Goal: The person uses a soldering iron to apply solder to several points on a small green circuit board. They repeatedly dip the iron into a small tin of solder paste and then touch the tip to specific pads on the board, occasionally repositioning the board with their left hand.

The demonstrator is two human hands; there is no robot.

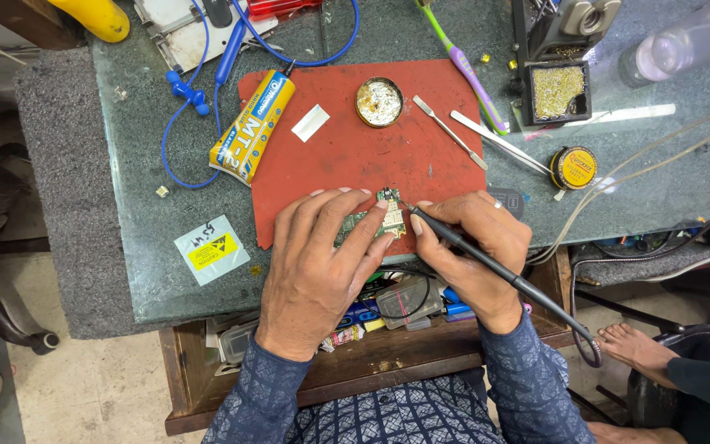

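Left hand (318, 259): fingers (353, 224) spread narrow and flat, pressing down on a small green circuit board (384, 220) to pin it on the red mat (347, 148). Fingertips cover the board's left part; only its right end shows.

Right hand (474, 247): fingers (431, 224) curled tight around a black soldering iron (486, 263), pen grip. The iron's tip touches the board's top edge, just past the left fingertips. Its cable runs back over the wrist and off the desk (149, 247) edge.

Beyond the fingers on the mat: a round tin of flux (379, 101), a white paper scrap (311, 122), a metal spudger (449, 132). A yellow glue tube (254, 125) lies well left of the fingers, half on the mat. Tweezers (499, 141) and a purple-green toothbrush (466, 70) lie past the right fingers. A yellow solder-wick reel (573, 167) sits near, to the right. Nothing lies between fingers and board.
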